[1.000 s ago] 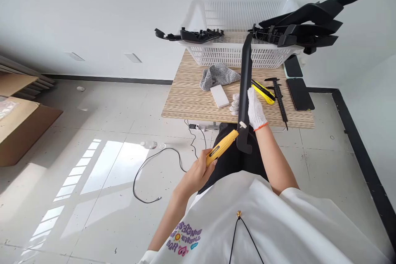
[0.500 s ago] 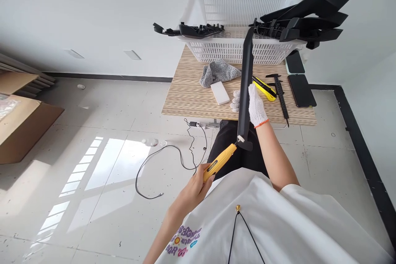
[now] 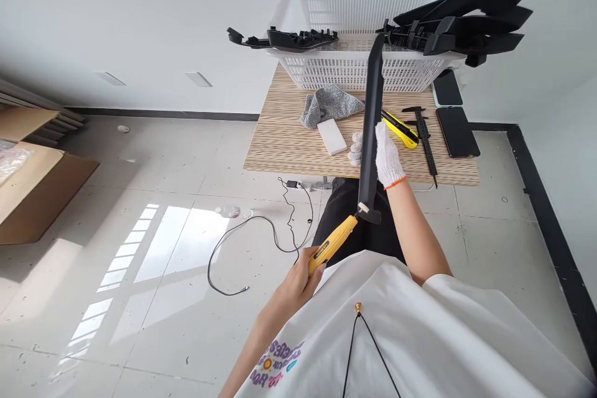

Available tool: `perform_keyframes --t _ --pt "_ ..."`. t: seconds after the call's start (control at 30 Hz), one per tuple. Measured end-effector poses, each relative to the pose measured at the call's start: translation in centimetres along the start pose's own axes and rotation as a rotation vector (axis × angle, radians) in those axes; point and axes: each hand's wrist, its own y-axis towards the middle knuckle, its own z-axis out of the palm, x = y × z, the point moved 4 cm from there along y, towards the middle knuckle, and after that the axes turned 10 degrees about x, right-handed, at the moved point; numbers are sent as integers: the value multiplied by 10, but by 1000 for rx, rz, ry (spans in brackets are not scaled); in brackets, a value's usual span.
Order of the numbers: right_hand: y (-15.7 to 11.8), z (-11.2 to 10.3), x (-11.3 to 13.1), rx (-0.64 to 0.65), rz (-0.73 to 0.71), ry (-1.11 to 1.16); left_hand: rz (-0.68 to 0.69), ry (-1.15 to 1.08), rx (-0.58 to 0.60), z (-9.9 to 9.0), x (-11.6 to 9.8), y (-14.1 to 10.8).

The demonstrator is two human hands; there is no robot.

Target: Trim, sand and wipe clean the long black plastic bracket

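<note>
The left hand (image 3: 298, 273), bare, has its fingers closed around a yellow handheld tool (image 3: 332, 245) whose small white tip meets the lower end of a long black plastic strip (image 3: 372, 118). The right hand (image 3: 388, 158), in a white knitted glove with an orange cuff edge, grips that strip from the side, its fingers wrapped behind it. The strip is held upright in the view, in front of the table and partly over it. On the wood-patterned table (image 3: 280, 143) are one crumpled grey cloth (image 3: 332, 106), one white rectangular block (image 3: 332, 137), one yellow-and-black utility knife (image 3: 403, 129), one black caliper (image 3: 425, 143) and two dark-screened flat devices (image 3: 457, 132). One white slatted plastic basket (image 3: 336, 68) stands at the back, with curved black plastic parts (image 3: 485, 25) in two groups, left and right; they overlap too much to count. Around are pale tiles (image 3: 163, 323) with sunlight patches, a looped black cable (image 3: 224, 242), one open cardboard box (image 3: 51, 193) and plain white walls (image 3: 153, 18).
</note>
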Motion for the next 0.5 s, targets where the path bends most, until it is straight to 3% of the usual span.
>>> perform_keyframes --t 0.5 --pt "0 -1 -1 29 -14 5 -51 -47 -124 -13 -25 23"
